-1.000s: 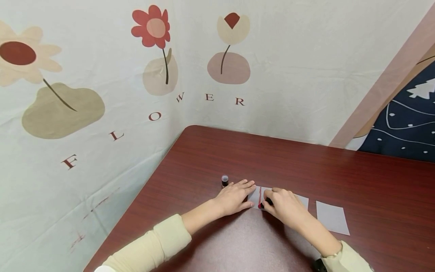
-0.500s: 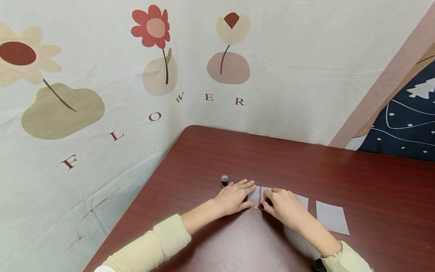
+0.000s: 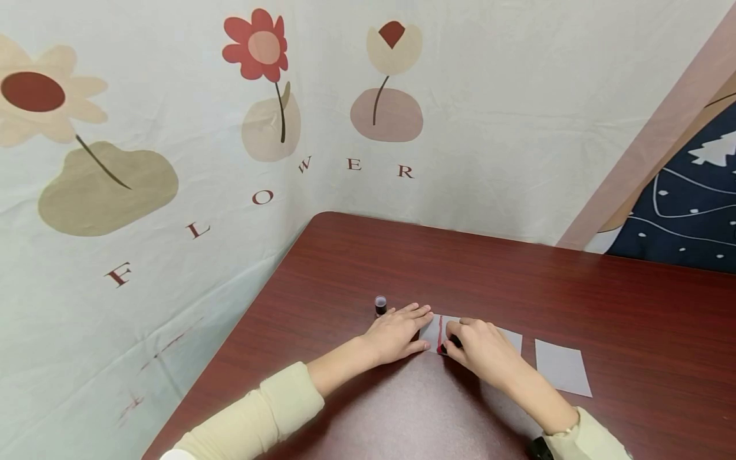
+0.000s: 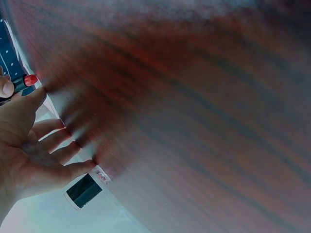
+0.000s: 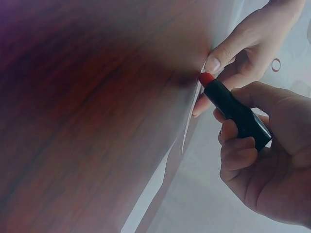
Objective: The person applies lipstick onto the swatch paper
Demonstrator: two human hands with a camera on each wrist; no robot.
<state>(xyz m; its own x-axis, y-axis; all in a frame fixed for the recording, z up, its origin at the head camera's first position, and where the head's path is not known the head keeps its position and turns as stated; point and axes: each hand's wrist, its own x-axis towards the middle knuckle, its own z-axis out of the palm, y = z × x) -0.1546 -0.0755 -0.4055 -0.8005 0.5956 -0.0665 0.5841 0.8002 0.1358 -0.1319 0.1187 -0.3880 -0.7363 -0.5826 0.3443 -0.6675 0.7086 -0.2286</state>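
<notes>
My right hand grips a lipstick with a black tube and a red tip, its fingers curled round it. The tip meets a white sheet of paper near the sheet's close edge, at the lower end of a red line drawn across it. My left hand lies with fingers extended, its fingertips and thumb on the paper's left part. Just beyond the left hand stands the lipstick cap, dark below with a clear top. My right hand covers the middle of the sheet.
A second white sheet lies to the right of my right hand. Both rest on a dark red wooden table. Cloth walls with printed flowers and letters border its left and far edges.
</notes>
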